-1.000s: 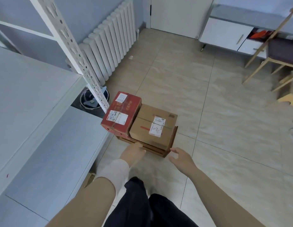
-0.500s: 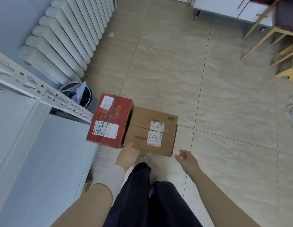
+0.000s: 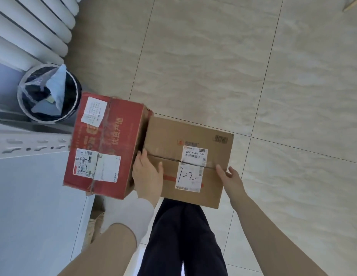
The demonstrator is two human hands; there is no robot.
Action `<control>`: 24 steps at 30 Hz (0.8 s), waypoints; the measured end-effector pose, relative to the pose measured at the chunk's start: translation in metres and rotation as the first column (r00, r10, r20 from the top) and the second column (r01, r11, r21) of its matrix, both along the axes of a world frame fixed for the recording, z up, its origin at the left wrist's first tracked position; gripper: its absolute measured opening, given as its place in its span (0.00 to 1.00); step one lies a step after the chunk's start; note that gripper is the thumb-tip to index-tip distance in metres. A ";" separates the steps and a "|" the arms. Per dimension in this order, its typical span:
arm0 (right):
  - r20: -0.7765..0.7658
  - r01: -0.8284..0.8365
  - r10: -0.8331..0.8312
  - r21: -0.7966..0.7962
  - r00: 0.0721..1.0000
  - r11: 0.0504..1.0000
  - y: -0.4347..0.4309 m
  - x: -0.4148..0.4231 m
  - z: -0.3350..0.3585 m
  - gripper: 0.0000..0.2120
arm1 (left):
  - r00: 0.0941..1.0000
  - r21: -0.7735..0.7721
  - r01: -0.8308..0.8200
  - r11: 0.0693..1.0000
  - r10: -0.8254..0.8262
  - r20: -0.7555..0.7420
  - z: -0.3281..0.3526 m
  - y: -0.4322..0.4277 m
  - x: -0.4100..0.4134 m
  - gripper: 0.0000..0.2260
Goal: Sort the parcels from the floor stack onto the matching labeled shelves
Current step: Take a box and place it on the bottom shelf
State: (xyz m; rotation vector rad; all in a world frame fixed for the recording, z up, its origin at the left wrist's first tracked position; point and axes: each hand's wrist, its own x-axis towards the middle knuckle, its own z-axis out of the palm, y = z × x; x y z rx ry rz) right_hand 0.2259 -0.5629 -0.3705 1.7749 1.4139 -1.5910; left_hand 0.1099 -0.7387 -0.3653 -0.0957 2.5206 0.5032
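A brown cardboard parcel [image 3: 185,140] lies in front of my legs; its white label is handwritten "1-2". A red parcel [image 3: 106,148] with white shipping labels sits close against its left side, overlapping the shelf corner. My left hand [image 3: 146,174] rests on the brown parcel's left edge, fingers reaching into the gap beside the red parcel and thumb on top. At the parcel's right edge, my right hand [image 3: 229,178] touches the top with its fingertips. What the parcels rest on is hidden.
A pale grey shelf board [image 3: 34,196] with a perforated metal rail [image 3: 30,145] fills the left. Behind it stand a round waste bin [image 3: 48,92] and a white radiator [image 3: 30,26]. Beige tiled floor [image 3: 253,76] stretches ahead and to the right.
I have leaned in over the parcels, which now look much larger. Both hands moved from in front of the stack onto the two sides of the brown parcel.
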 end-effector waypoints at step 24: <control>-0.038 0.149 -0.149 0.009 0.988 0.989 0.019 0.009 0.062 0.27 | 0.973 0.097 -0.231 0.968 0.230 0.016 0.057 0.025 0.006 0.32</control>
